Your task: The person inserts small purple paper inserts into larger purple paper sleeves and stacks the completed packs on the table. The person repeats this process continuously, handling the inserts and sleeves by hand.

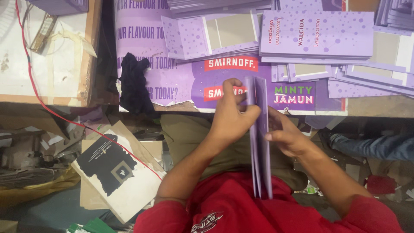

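Observation:
I hold a folded purple card carton [260, 142] on edge between both hands, above my lap. My left hand [230, 114] presses on its left face near the top, fingers curled over the upper edge. My right hand [286, 136] grips the right face, thumb against the card. The carton runs from the table edge down to my red shirt.
A table with a purple printed sheet [181, 82] lies ahead, bearing stacks of flat purple dotted cartons [317, 34] and a dark cloth [133, 84]. A wooden board [47, 56] with a red wire sits left. Cardboard sheets [116, 172] and scraps litter the floor at left.

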